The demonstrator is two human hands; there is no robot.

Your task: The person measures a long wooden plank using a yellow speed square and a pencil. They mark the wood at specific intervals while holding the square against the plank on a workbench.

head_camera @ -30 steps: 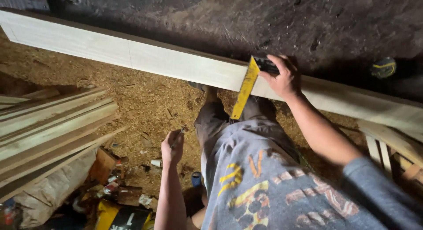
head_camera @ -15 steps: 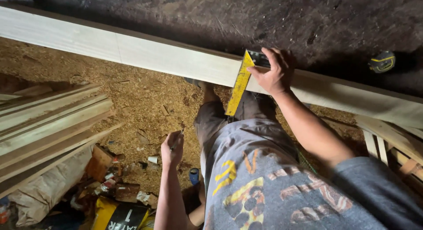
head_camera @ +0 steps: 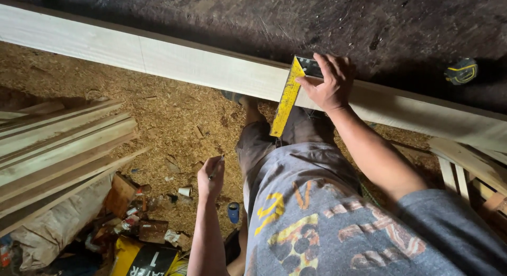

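1 square [head_camera: 287,99] under right hand [head_camera: 328,86]

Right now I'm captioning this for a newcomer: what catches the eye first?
The long pale plank crossing the top, with the right hand pressing a yellow try square across it. Lower down, the left hand holds a pencil above the sawdust floor.

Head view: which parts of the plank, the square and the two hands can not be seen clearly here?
- Plank: both ends cut off by the picture edges.
- Square: its dark stock mostly covered by the right hand; markings too small to tell.
- Left hand: grip closed on a thin pencil; its tip is too small to tell.
- Tape measure: in shadow, details unclear.
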